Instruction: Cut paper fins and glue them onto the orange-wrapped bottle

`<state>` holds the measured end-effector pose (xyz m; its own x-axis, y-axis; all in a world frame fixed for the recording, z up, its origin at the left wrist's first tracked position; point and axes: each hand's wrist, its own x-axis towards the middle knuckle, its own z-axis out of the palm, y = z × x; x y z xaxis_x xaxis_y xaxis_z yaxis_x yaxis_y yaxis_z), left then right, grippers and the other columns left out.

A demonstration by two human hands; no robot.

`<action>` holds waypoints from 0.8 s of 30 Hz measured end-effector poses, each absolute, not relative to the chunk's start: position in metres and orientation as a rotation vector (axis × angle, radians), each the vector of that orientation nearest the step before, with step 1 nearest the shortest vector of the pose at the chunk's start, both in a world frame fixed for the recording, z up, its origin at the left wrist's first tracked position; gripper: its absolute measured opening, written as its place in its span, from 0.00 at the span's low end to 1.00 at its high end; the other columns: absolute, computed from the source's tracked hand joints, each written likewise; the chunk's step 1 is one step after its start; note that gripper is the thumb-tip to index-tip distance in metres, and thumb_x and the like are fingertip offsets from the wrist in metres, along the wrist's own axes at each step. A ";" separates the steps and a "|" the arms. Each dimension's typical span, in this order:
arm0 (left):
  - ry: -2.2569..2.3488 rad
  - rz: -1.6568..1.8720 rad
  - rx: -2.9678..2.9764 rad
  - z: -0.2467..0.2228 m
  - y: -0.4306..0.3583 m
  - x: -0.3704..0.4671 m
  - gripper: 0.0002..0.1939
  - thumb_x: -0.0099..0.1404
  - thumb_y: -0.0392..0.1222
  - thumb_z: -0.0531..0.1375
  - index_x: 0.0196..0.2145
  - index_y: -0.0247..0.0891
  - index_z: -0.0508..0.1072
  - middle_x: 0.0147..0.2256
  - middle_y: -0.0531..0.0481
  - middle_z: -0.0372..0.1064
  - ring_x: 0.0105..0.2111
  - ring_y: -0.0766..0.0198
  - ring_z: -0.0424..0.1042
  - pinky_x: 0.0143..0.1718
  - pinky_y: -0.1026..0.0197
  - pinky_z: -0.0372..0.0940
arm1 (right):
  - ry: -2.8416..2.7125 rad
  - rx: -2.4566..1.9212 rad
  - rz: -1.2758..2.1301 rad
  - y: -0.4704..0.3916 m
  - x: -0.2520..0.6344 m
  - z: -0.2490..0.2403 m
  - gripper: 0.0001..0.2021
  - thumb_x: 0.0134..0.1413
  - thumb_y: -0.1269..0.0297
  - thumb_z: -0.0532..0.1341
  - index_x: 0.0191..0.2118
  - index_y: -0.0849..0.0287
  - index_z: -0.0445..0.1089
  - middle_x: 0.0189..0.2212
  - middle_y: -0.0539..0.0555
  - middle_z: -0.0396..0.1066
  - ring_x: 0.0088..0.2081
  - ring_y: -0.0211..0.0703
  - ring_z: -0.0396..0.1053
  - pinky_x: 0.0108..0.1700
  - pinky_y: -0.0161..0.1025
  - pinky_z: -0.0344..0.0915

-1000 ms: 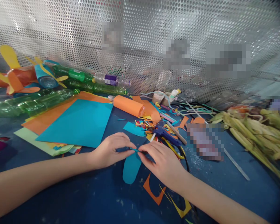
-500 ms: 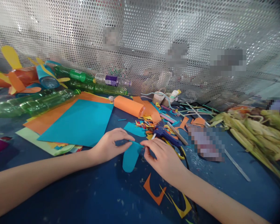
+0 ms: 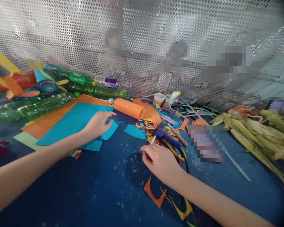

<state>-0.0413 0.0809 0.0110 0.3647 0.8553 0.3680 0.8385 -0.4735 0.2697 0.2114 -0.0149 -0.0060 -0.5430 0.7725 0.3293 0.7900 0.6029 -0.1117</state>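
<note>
My left hand point(image 3: 99, 123) pinches a blue paper cutout point(image 3: 110, 130) over the large blue sheet's point(image 3: 68, 121) right edge.
Well right of that sheet, my right hand point(image 3: 161, 160) curls its fingers; I can't tell whether the tips meet. Just beyond it lies the glue gun point(image 3: 167, 137), and the orange-wrapped bottle point(image 3: 128, 108) lies off the sheet's far right corner.

My left hand point(image 3: 99, 124) is up ahead, with its thumb and pointer finger close together. My right hand point(image 3: 159, 159) is nearer to me, with its fingers bent and nothing in it. Both my arms are bare and reach in from the sides.
</note>
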 end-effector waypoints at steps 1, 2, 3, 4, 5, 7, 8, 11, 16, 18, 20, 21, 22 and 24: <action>1.612 0.771 2.629 0.009 0.081 -0.042 0.16 0.63 0.39 0.51 0.48 0.35 0.68 0.43 0.41 0.67 0.45 0.51 0.64 0.47 0.46 0.58 | -2.498 -1.252 -0.073 -0.015 0.211 -0.007 0.09 0.53 0.74 0.51 0.35 0.61 0.68 0.26 0.53 0.70 0.32 0.41 0.69 0.35 0.38 0.64; 1.600 0.801 2.686 0.006 0.080 -0.040 0.17 0.63 0.40 0.50 0.48 0.35 0.67 0.48 0.40 0.63 0.50 0.50 0.60 0.50 0.45 0.55 | -2.508 -1.237 -0.077 -0.014 0.211 -0.008 0.10 0.53 0.74 0.51 0.35 0.62 0.68 0.27 0.53 0.70 0.32 0.41 0.69 0.36 0.38 0.64; 1.536 0.801 2.745 0.004 0.077 -0.038 0.17 0.64 0.39 0.49 0.49 0.36 0.67 0.51 0.41 0.60 0.53 0.50 0.56 0.52 0.45 0.52 | -2.517 -1.219 -0.082 -0.014 0.211 -0.008 0.10 0.53 0.74 0.51 0.36 0.62 0.68 0.28 0.54 0.70 0.33 0.41 0.68 0.37 0.38 0.64; 1.421 0.762 2.801 0.003 0.072 -0.033 0.17 0.65 0.39 0.49 0.50 0.37 0.66 0.54 0.42 0.57 0.55 0.51 0.53 0.54 0.46 0.50 | -2.525 -1.203 -0.089 -0.014 0.211 -0.009 0.10 0.53 0.74 0.51 0.36 0.63 0.68 0.28 0.54 0.70 0.34 0.42 0.68 0.38 0.38 0.64; 1.274 0.661 2.850 0.001 0.066 -0.028 0.18 0.65 0.39 0.48 0.51 0.40 0.65 0.56 0.44 0.54 0.57 0.53 0.50 0.56 0.47 0.48 | -2.534 -1.192 -0.096 -0.014 0.211 -0.009 0.10 0.54 0.74 0.51 0.37 0.63 0.68 0.29 0.55 0.70 0.34 0.42 0.68 0.39 0.38 0.64; 1.100 0.515 2.879 -0.002 0.052 -0.017 0.19 0.66 0.43 0.47 0.54 0.44 0.61 0.59 0.47 0.50 0.60 0.53 0.45 0.57 0.47 0.47 | -2.547 -1.188 -0.108 -0.014 0.211 -0.010 0.10 0.54 0.74 0.51 0.37 0.63 0.68 0.29 0.55 0.70 0.35 0.42 0.68 0.39 0.39 0.64; 1.057 0.452 2.879 -0.004 0.046 -0.012 0.20 0.66 0.45 0.47 0.56 0.45 0.58 0.59 0.48 0.50 0.60 0.53 0.44 0.57 0.47 0.46 | -2.550 -1.188 -0.112 -0.014 0.211 -0.010 0.10 0.54 0.74 0.51 0.37 0.63 0.68 0.29 0.55 0.70 0.35 0.42 0.68 0.39 0.39 0.64; 1.023 0.387 2.868 -0.009 0.034 -0.004 0.23 0.66 0.49 0.46 0.58 0.46 0.54 0.56 0.47 0.55 0.59 0.52 0.46 0.56 0.46 0.48 | -2.555 -1.188 -0.122 -0.015 0.211 -0.011 0.10 0.54 0.74 0.51 0.37 0.62 0.68 0.29 0.55 0.70 0.35 0.41 0.68 0.39 0.38 0.64; 1.040 0.419 2.843 -0.010 0.034 -0.005 0.23 0.65 0.50 0.47 0.57 0.43 0.58 0.47 0.42 0.60 0.50 0.51 0.57 0.50 0.47 0.56 | -2.527 -1.207 -0.161 -0.016 0.211 -0.006 0.09 0.54 0.74 0.51 0.36 0.61 0.68 0.27 0.54 0.69 0.34 0.42 0.68 0.38 0.38 0.64; 1.033 0.425 2.815 -0.008 0.034 -0.006 0.22 0.65 0.51 0.48 0.54 0.43 0.61 0.45 0.42 0.59 0.47 0.52 0.60 0.48 0.48 0.58 | -2.470 -1.263 -0.206 -0.015 0.213 0.002 0.09 0.53 0.74 0.51 0.35 0.61 0.67 0.27 0.54 0.69 0.32 0.43 0.68 0.37 0.39 0.64; 1.029 0.460 2.781 -0.006 0.032 -0.005 0.22 0.64 0.51 0.49 0.53 0.43 0.63 0.45 0.42 0.59 0.46 0.52 0.60 0.47 0.48 0.58 | -2.396 -1.373 -0.294 -0.012 0.218 0.012 0.09 0.51 0.74 0.51 0.35 0.62 0.67 0.28 0.55 0.69 0.33 0.45 0.68 0.37 0.41 0.64; 1.027 0.478 2.766 -0.005 0.030 -0.005 0.21 0.63 0.51 0.50 0.52 0.42 0.64 0.45 0.42 0.59 0.46 0.52 0.60 0.47 0.48 0.58 | -2.360 -1.444 -0.360 -0.010 0.221 0.017 0.09 0.50 0.74 0.51 0.37 0.63 0.66 0.30 0.57 0.69 0.35 0.47 0.67 0.38 0.43 0.64; 1.024 0.490 2.755 -0.005 0.028 -0.004 0.21 0.63 0.52 0.50 0.52 0.43 0.64 0.45 0.42 0.59 0.47 0.52 0.60 0.47 0.48 0.58 | -2.328 -1.520 -0.439 -0.008 0.226 0.020 0.11 0.49 0.73 0.52 0.40 0.64 0.65 0.33 0.60 0.69 0.37 0.51 0.67 0.39 0.45 0.63; 1.014 0.491 2.742 -0.004 0.022 -0.002 0.21 0.62 0.52 0.51 0.51 0.43 0.65 0.46 0.42 0.58 0.48 0.50 0.58 0.48 0.46 0.57 | -2.274 -1.676 -0.578 -0.001 0.236 0.023 0.18 0.48 0.69 0.55 0.46 0.68 0.62 0.39 0.67 0.67 0.41 0.58 0.65 0.39 0.50 0.63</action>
<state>-0.0018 0.0219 -0.0045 0.7132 0.6570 0.2441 0.5988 -0.7522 0.2750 0.2364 -0.0009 0.0226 -0.3019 0.8506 0.4305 0.9529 0.2561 0.1622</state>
